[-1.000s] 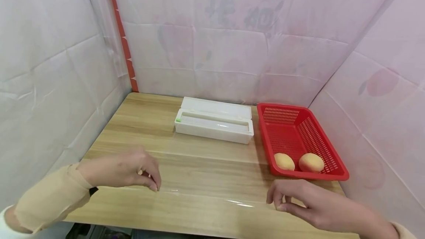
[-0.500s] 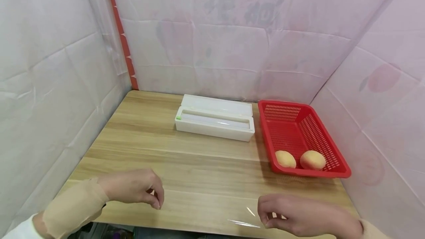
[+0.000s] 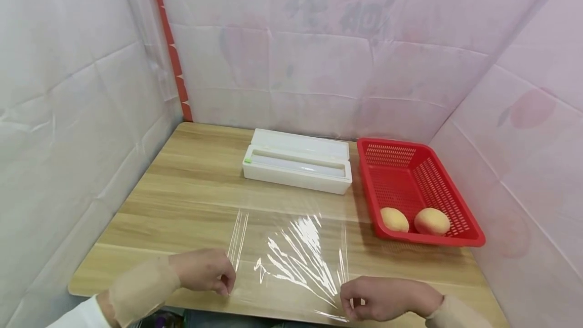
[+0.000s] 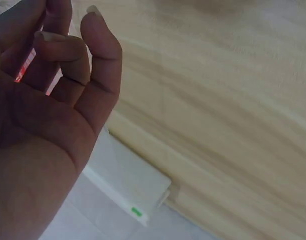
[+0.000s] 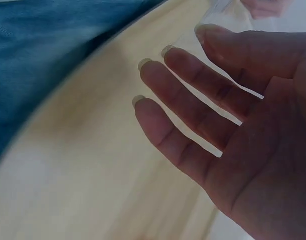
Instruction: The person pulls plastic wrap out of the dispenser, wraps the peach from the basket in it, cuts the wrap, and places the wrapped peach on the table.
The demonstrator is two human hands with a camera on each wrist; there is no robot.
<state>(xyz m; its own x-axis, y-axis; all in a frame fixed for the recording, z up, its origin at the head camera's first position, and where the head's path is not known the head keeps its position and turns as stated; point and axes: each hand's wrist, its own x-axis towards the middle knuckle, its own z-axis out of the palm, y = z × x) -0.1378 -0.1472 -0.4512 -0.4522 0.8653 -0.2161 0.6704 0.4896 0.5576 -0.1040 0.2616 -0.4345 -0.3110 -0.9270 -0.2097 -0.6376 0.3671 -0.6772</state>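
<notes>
A clear sheet of cling film [image 3: 296, 262] lies over the front part of the wooden table, with bright creases in its middle and right. My left hand [image 3: 207, 270] pinches the film's near left corner between thumb and fingertips, low over the table. At the near right corner, my right hand [image 3: 380, 297] pinches the film close to the front edge. From the right wrist view, that hand's [image 5: 233, 115] other fingers are loosely bent and spread. Behind the film stands a white cling film dispenser box [image 3: 296, 180], its lid [image 3: 299, 144] tipped back and a green slider at its left end.
A red perforated basket [image 3: 475, 239] stands at the right, with two round yellow fruits [image 3: 431, 221] at its near end. White sheeting [image 3: 273, 65] walls in the table [image 3: 155, 191] at the back and both sides.
Both hands have come down toward the table's front edge and closer together, drawing the film nearer. The film now shows broad shiny creases. Box and basket have stayed put.
</notes>
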